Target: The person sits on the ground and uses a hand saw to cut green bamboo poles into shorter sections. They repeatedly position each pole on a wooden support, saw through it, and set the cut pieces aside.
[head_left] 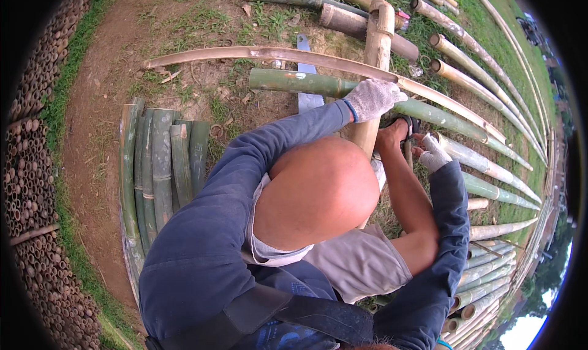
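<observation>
A long green bamboo pole [288,82] runs from left to right across a thick yellow bamboo support [378,50]. My left hand [371,99], in a pale knitted glove, is closed over the pole where it meets the support. A split bamboo strip [245,53] lies just beyond the pole, bowed and light brown. Under the pole's left part is a flat metal saw blade [309,102]; no handle shows. My right hand [435,154] wears a similar glove with bare fingertips. Its fingers curl beside my sandalled foot [395,132], and what they hold, if anything, is hidden.
Cut green bamboo lengths [162,160] lie side by side at the left. Many long poles [478,83] stretch over the grass at the right. Stacked bamboo ends [27,166] line the far left, past a dirt strip [92,135]. My bent knee [324,191] rises in the middle.
</observation>
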Demonstrator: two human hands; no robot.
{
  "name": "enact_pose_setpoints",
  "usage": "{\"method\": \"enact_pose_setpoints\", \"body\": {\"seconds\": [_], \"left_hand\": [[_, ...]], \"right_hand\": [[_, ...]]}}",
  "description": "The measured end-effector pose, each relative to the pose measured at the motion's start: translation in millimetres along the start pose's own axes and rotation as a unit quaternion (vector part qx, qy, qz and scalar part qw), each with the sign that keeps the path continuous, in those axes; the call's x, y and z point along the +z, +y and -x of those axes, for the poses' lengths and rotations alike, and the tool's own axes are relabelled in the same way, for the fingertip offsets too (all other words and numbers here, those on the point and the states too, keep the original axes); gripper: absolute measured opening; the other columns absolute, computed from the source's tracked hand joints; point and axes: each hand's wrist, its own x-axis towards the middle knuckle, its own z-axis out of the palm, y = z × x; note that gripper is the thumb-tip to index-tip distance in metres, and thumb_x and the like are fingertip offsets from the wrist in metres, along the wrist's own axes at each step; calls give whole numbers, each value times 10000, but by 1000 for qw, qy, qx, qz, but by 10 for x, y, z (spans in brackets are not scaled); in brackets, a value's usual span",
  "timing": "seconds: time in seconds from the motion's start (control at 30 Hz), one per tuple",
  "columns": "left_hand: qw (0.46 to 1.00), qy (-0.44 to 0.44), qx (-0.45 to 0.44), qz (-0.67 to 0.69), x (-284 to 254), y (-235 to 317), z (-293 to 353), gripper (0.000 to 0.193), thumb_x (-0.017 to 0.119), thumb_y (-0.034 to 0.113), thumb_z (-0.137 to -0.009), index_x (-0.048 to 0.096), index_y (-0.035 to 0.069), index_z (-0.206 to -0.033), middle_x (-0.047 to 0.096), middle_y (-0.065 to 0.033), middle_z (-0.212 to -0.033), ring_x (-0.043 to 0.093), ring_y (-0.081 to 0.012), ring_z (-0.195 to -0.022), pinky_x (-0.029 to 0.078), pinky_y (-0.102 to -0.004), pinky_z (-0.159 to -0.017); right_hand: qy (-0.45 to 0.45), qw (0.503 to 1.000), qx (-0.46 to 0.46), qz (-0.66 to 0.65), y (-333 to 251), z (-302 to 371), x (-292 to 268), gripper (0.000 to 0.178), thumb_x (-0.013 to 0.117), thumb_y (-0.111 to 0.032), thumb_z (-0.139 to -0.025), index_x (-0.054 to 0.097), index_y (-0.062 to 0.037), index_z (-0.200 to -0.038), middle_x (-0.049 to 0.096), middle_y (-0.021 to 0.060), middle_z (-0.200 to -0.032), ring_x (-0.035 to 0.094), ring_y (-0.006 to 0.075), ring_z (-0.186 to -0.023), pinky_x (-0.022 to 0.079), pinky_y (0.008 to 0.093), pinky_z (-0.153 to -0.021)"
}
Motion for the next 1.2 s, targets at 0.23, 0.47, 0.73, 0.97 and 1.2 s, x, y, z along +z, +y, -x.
{"method": "enact_pose_setpoints", "body": {"seconds": [0.23, 0.47, 0.73, 0.97, 1.2], "left_hand": [[967, -172, -188, 10, -799, -678, 713, 931, 880, 654, -761, 658, 146, -1509, 690, -153, -1439, 649, -364, -1358, 496, -494, -1171], [934, -258, -244, -35, -1287, -1046, 1310, 753, 879, 687, -748, 749, 201, -1307, 774, -140, -1209, 743, -373, -1146, 581, -532, -991], [947, -223, -229, -35, -863, -852, 825, 731, 886, 644, -765, 741, 197, -1325, 774, -137, -1237, 755, -351, -1142, 599, -501, -972], [957, -185, -218, -55, -656, -731, 597, 601, 883, 613, -742, 757, 194, -1155, 769, -112, -1066, 772, -349, -1018, 607, -506, -897], [958, -179, -221, -22, -722, -715, 612, 567, 882, 589, -767, 757, 204, -1164, 778, -116, -1113, 772, -335, -1060, 606, -505, -921]], "right_hand": [[-93, 995, 24, -8, -246, 167, 204, 575, 795, -289, -1020, 622, -68, -1522, 650, 270, -1319, 623, 438, -1285, 511, 491, -1099], [-136, 988, 45, 63, -210, 85, 354, 646, 765, -410, -1018, 584, -131, -1572, 637, 279, -1355, 626, 478, -1280, 523, 526, -1079], [-25, 991, 22, 129, -398, -159, 430, 535, 782, -318, -975, 653, -114, -1453, 658, 268, -1326, 668, 491, -1222, 560, 551, -1038], [304, 939, -76, 143, -755, -1120, -25, 652, 817, -197, -903, 606, -137, -1517, 605, 209, -1310, 573, 468, -1272, 498, 592, -1103], [61, 943, 98, 313, -677, -1890, -357, 684, 831, -338, -858, 643, -178, -1496, 624, 151, -1494, 542, 392, -1454, 499, 519, -1189]]}}
